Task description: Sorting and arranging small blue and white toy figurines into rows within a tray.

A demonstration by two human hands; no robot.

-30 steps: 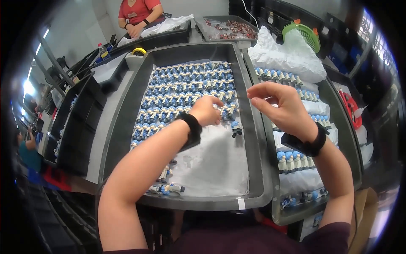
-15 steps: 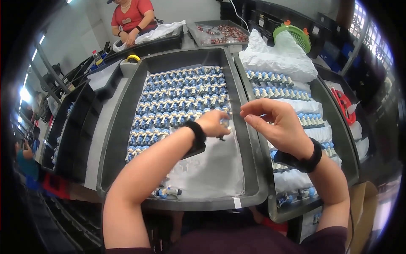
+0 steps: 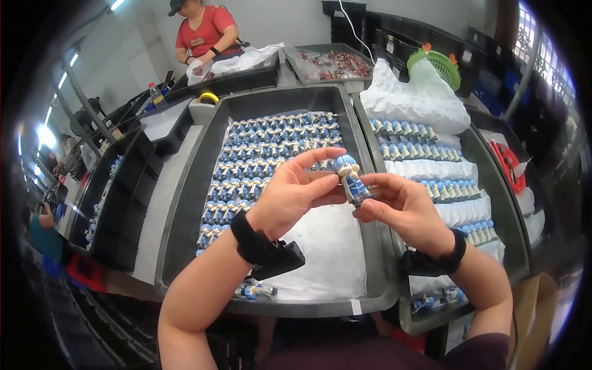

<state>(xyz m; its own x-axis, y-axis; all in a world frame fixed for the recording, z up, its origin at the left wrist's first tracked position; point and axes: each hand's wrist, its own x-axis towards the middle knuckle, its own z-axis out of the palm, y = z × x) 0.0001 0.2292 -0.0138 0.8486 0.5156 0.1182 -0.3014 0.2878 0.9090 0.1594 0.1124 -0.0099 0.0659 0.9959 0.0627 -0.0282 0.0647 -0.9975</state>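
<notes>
A small blue-haired figurine in blue and white is held upright, slightly tilted, between both hands. My left hand pinches it from the left near the head and upper body. My right hand grips its lower part, thumb near the feet. Below lies a dark tray lined with a white sheet, where rows of matching figurines lie close together. Two or so loose figurines rest near the tray's front edge, left of the sheet's bare part.
A second dark tray on the right holds figurine rows between white padding. Behind it stand crumpled white wrapping and a green basket. A person in red works at the back. Black bins line the left.
My left hand has lifted a figurine from the tray's right side and brought it toward me. My right hand has closed on it too. The view has shifted slightly.
</notes>
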